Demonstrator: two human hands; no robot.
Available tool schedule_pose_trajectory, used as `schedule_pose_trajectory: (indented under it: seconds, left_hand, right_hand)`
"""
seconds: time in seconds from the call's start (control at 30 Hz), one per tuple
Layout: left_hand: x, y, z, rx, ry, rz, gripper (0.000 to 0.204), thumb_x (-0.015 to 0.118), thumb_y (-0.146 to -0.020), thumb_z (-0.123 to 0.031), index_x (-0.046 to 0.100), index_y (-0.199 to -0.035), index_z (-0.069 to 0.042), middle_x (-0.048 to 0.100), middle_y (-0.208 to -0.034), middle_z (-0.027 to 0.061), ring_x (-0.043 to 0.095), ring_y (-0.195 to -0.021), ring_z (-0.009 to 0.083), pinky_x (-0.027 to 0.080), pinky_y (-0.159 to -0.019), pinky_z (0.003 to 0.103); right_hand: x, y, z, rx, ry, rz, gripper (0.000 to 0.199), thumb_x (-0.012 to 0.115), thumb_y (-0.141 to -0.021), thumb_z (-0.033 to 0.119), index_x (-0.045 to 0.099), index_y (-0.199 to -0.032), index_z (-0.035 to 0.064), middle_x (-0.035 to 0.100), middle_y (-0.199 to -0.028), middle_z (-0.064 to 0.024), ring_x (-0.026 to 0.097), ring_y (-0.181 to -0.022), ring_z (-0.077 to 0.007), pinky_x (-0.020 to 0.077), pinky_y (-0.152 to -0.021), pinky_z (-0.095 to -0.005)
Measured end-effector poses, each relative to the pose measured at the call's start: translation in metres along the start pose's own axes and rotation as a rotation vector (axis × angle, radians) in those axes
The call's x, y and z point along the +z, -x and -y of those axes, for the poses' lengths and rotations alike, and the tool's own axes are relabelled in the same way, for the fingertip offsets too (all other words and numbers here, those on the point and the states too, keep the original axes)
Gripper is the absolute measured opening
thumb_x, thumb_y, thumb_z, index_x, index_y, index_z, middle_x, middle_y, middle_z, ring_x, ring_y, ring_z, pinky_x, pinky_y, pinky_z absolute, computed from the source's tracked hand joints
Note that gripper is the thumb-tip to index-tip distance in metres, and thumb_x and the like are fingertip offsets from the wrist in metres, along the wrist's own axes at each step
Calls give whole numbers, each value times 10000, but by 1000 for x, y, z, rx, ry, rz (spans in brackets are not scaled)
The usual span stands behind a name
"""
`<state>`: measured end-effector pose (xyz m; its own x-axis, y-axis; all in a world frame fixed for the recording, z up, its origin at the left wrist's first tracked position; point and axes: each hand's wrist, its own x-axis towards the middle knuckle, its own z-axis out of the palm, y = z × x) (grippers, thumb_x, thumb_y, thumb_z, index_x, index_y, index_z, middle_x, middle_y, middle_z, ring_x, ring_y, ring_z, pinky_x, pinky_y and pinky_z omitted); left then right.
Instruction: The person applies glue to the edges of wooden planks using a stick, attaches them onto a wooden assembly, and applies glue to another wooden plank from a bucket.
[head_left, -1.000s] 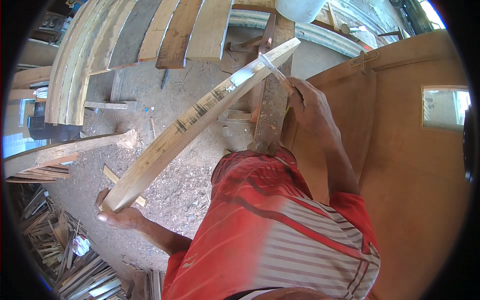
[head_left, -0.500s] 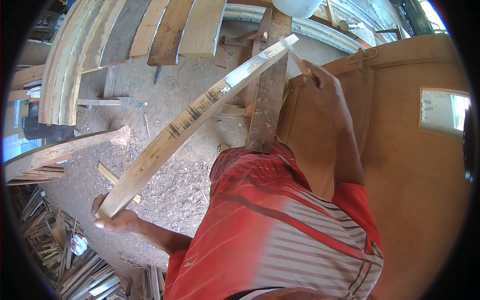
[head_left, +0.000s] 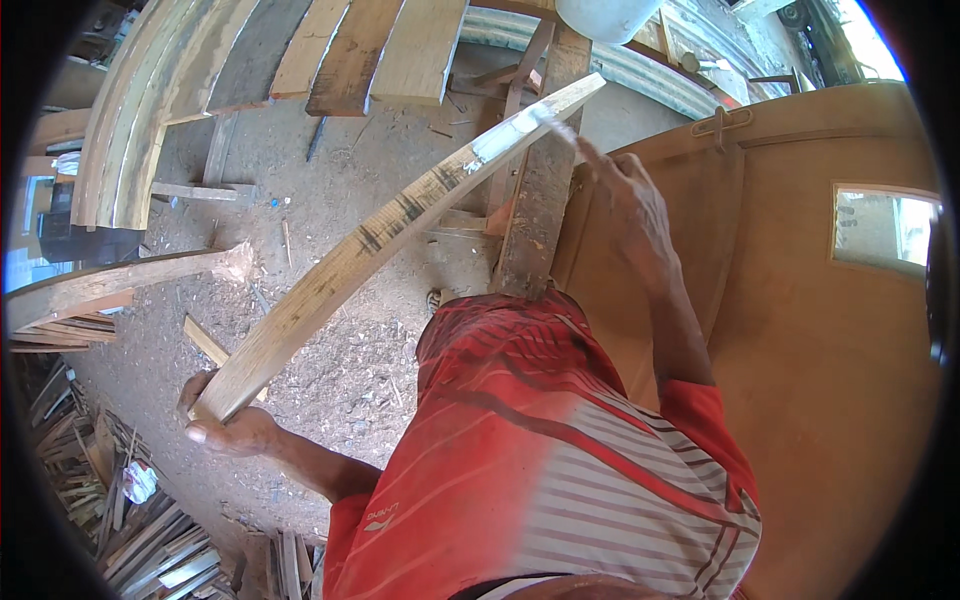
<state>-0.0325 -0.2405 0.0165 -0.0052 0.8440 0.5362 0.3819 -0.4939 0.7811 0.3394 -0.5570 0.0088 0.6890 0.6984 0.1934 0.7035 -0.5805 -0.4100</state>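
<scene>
A long wooden plank (head_left: 330, 275) slants up from lower left to upper right, dark smudges across its middle. My left hand (head_left: 238, 430) is closed around its near end. Its far end lies over a dark, worn wooden beam (head_left: 540, 215). Wet white paste (head_left: 505, 138) coats part of the plank's upper face toward that far end. In my right hand (head_left: 635, 205) is a thin, stick-like tool (head_left: 568, 132), its tip at the white paste. Motion blurs the tool, so its exact kind cannot be made out.
Several thick boards (head_left: 415, 60) with white edges lie side by side at the upper left. A brown wooden door (head_left: 790, 350) with a small pane stands at the right. Scrap wood (head_left: 150, 540) is heaped at the lower left. A white container (head_left: 608, 15) sits at the beam's far end.
My right hand has moved the tool down and to the left along the plank, from near its far tip onto the white paste. My left hand keeps its hold.
</scene>
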Motion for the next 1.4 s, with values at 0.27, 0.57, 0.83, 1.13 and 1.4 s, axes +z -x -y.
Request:
schedule_pose_trajectory:
  seconds: [0.27,0.57,0.83,1.13,1.4]
  left_hand:
    - [8,0,-13,-1,-54,-45,805,219,-1030,-647,659,-1011,28,635,-920,167,641,-853,288,539,-698,382]
    - [16,-5,-21,4,-63,-56,819,217,-1026,-658,656,-1005,34,634,-932,168,647,-859,286,549,-674,372]
    - [12,-11,-26,65,-73,-76,827,181,-1039,-648,631,-965,43,618,-894,167,646,-811,267,549,-613,356]
    - [21,-14,-37,43,-141,-120,838,166,-1051,-624,648,-949,54,623,-865,175,654,-746,266,554,-546,340]
    - [12,-14,-37,70,-114,-91,839,207,-1023,-684,611,-942,47,575,-737,122,607,-668,230,494,-534,328]
  right_hand:
    - [10,12,36,-90,2,-16,585,602,-887,43,559,-1449,200,609,-943,-138,639,-917,-339,552,-791,-456]
    - [6,-6,-12,70,50,-57,573,603,-887,26,569,-1433,198,610,-1006,-148,650,-917,-328,552,-779,-451]
    - [22,-20,-47,81,136,-59,526,594,-915,55,587,-1421,201,621,-987,-140,660,-906,-324,549,-760,-459]
    - [9,-29,-75,140,52,-28,489,529,-957,61,587,-1420,208,634,-1025,-166,663,-956,-368,544,-786,-476]
    - [-46,-84,-150,183,86,-148,381,575,-950,88,631,-1324,128,674,-1038,-162,674,-959,-393,535,-794,-480]
